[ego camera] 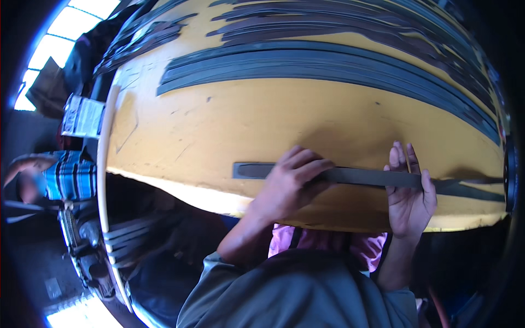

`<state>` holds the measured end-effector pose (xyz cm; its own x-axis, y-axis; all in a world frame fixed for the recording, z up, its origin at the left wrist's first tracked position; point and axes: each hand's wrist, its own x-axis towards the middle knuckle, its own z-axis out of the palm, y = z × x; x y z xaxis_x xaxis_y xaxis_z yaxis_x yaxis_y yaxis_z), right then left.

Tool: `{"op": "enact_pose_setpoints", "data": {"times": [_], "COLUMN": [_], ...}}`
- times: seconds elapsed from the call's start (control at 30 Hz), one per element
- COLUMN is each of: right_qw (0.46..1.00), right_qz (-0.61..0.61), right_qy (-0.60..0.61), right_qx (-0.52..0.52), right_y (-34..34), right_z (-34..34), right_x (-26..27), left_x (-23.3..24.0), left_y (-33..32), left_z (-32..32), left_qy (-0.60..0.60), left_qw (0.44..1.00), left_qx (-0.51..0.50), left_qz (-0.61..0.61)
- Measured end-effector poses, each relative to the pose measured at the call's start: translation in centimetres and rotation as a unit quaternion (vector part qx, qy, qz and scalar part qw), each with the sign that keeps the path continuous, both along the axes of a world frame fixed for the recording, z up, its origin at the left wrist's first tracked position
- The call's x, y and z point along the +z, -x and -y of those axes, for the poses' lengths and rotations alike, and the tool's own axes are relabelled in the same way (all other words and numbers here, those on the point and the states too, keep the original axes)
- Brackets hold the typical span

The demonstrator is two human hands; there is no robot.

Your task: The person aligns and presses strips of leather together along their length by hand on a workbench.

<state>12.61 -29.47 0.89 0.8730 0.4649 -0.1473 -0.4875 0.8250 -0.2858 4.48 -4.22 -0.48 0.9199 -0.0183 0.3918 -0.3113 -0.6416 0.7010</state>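
A long, flat, dark strip (365, 176), perhaps leather or rubber, runs sideways near the front edge of the yellow-topped table (246, 119). My left hand (297, 176) grips it from above, fingers curled around it. Left of that hand, a flat end (252, 170) of dark strip lies on the tabletop, with a rounded outline on it. My right hand (408, 192) is palm up with fingers stretched out. The strip crosses its palm, and the thumb lies over it. Further right, dark strip lengths (471, 190) continue to the table's right side.
Dark bluish strips (311, 61) lie in a bundle across the table, with brownish strips (328, 22) behind. More strips (143, 41) sit at the far left corner. A pale rail (103, 172) borders the left side. Beyond it is a person in a blue checked shirt (69, 174).
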Motion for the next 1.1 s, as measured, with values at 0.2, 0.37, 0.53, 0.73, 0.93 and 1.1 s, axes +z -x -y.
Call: {"op": "enact_pose_setpoints", "data": {"times": [0.2, 0.37, 0.53, 0.73, 0.93, 1.1], "right_qw": [0.824, 0.754, 0.829, 0.689, 0.738, 0.667], "right_qz": [0.374, 0.368, 0.277, 0.401, 0.373, 0.468], "right_qy": [0.423, 0.521, 0.469, 0.589, 0.546, 0.575], "right_qx": [0.039, 0.157, 0.128, 0.130, 0.137, 0.071], "right_y": [-1.2, -1.9, -1.2, -2.2, -2.9, -2.1], "right_z": [0.5, 0.2, 0.0, 0.6, 1.4, 0.4], "right_x": [1.8, 3.9, 1.3, 2.3, -0.8, 0.7], "left_x": [0.7, 0.5, 1.1, 0.8, 0.7, 0.6], "left_y": [1.4, 2.0, 2.6, 2.8, 2.6, 2.8], "left_z": [-1.9, -2.9, -3.3, -3.2, -3.1, -3.2], "left_qy": [-0.035, -0.042, -0.061, -0.055, -0.051, -0.054], "left_qw": [0.998, 0.997, 0.994, 0.994, 0.995, 0.995], "left_qx": [0.007, 0.028, 0.047, 0.056, 0.053, 0.052], "left_qz": [-0.045, -0.062, -0.074, -0.072, -0.065, -0.063]}}
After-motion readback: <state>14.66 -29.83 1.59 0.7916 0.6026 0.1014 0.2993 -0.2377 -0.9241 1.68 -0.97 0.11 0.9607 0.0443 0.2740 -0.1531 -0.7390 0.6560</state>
